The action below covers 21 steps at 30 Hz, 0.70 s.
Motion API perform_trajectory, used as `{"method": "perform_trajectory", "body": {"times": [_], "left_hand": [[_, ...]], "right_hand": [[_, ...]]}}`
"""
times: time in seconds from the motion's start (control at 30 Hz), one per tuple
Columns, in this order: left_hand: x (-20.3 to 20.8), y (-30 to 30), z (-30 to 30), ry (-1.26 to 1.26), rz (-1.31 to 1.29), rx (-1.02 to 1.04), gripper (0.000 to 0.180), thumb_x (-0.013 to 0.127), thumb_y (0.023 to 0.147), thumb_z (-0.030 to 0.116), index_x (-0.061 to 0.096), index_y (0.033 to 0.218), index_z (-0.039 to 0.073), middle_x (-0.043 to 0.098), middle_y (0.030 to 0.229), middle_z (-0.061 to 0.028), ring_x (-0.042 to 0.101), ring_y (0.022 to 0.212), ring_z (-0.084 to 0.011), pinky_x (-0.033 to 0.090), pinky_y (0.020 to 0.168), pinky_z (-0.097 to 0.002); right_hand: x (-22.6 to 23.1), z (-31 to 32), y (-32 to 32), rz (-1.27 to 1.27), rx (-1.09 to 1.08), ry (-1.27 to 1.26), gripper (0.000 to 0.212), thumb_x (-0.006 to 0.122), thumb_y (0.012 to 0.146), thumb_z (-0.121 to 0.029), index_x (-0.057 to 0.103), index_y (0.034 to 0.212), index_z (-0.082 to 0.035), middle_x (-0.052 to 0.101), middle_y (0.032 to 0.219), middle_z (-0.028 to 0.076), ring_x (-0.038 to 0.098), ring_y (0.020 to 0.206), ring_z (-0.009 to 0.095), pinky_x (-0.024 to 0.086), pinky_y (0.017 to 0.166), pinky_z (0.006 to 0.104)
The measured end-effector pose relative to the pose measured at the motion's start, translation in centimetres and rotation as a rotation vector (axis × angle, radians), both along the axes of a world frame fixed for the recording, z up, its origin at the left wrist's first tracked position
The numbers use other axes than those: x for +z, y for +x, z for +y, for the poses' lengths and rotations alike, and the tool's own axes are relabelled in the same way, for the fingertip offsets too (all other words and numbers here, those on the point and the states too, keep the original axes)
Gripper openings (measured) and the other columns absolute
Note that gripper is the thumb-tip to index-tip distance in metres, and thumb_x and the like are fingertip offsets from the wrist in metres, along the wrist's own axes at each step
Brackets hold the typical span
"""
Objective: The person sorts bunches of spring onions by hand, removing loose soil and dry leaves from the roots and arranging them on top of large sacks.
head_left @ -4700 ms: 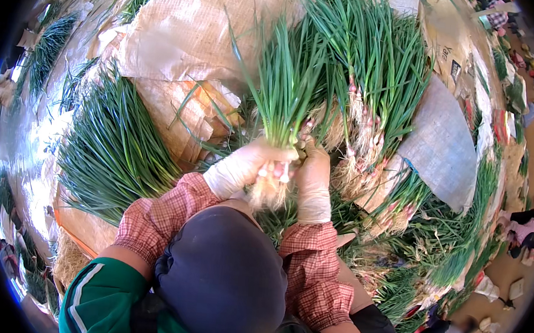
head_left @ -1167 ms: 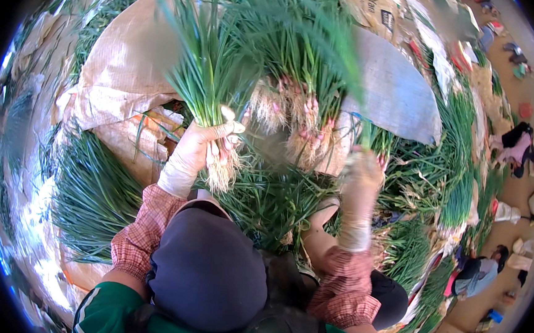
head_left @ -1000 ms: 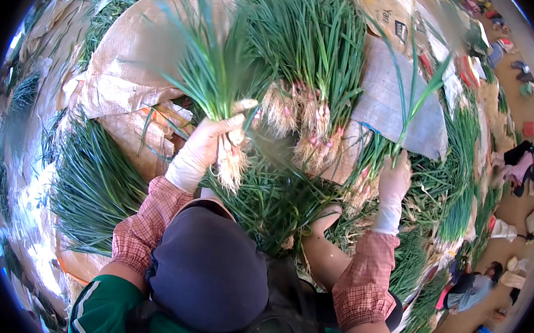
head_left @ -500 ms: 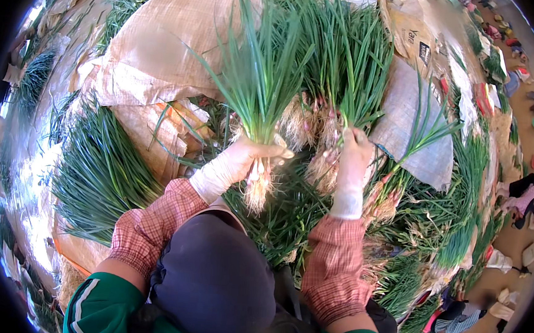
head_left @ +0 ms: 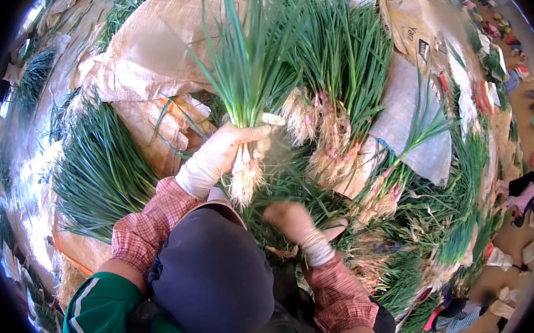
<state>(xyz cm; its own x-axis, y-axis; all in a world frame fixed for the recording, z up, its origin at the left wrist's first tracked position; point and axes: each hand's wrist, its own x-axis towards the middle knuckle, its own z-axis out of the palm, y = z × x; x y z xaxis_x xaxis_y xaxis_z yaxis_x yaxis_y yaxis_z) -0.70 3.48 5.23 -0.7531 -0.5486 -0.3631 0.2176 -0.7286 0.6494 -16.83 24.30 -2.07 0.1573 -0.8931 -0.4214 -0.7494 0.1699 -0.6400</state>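
Observation:
My left hand (head_left: 228, 145) is closed round a bunch of spring onions (head_left: 242, 97). Its long green leaves point away from me, while the pale bulbs and stringy roots stick out below my fist. My right hand (head_left: 291, 224) hovers low over loose green leaves, nearer to me than the bunch. Motion smears its fingers, so their pose and any contents are unclear. Ahead and to the right lies a pile of spring onions (head_left: 342, 60), its reddish bulbs and tangled roots facing me. A smaller bunch (head_left: 389, 184) rests to the right of that pile.
A heap of green spring onions (head_left: 103, 167) sits at my left. Beyond it spreads a beige woven sack (head_left: 164, 42); a greyish sack (head_left: 415, 124) lies at right. Trimmings and leaves (head_left: 431, 215) cover the ground nearby. Other people (head_left: 454, 319) sit along the far right.
My right hand has left the roots and stalks of the right-hand pile and swung back toward me and left. My left hand, still gripping the bunch, has shifted slightly left.

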Motion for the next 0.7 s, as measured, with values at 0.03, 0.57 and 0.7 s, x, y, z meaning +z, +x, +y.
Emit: {"method": "perform_trajectory", "body": {"times": [0.03,0.57,0.7], "left_hand": [[-0.7,-0.6,0.2,0.036,-0.036,-0.045,0.039,0.059,0.091,0.017,0.053,0.126,-0.001,0.049,0.07,0.0021,0.047,0.059,-0.0071,0.043,0.051,-0.0212],[-6.1,-1.4,1.5,-0.035,-0.151,-0.107,0.028,0.068,0.086,0.014,0.063,0.11,0.0,0.067,0.091,-0.0071,0.063,0.071,-0.0127,0.051,0.053,-0.0252],[-4.0,-2.0,1.6,-0.014,-0.103,-0.085,0.032,0.066,0.088,0.02,0.061,0.113,0.0,0.066,0.088,-0.0073,0.059,0.05,-0.0153,0.049,0.043,-0.0269]], "right_hand": [[-1.6,-1.0,-2.7,0.161,-0.045,-0.284,0.026,0.058,0.091,-0.027,0.067,0.106,-0.009,0.068,0.1,0.013,0.067,0.086,0.026,0.054,0.072,0.0378],[6.5,-12.5,0.5,-0.499,-0.881,-0.172,0.047,0.055,0.097,-0.028,0.052,0.122,0.012,0.064,0.105,0.016,0.061,0.094,0.021,0.048,0.087,0.0318],[4.1,-13.8,1.4,-1.12,-1.216,-0.107,0.042,0.05,0.099,-0.022,0.049,0.129,0.007,0.065,0.106,0.014,0.062,0.088,0.017,0.05,0.077,0.0265]]}}
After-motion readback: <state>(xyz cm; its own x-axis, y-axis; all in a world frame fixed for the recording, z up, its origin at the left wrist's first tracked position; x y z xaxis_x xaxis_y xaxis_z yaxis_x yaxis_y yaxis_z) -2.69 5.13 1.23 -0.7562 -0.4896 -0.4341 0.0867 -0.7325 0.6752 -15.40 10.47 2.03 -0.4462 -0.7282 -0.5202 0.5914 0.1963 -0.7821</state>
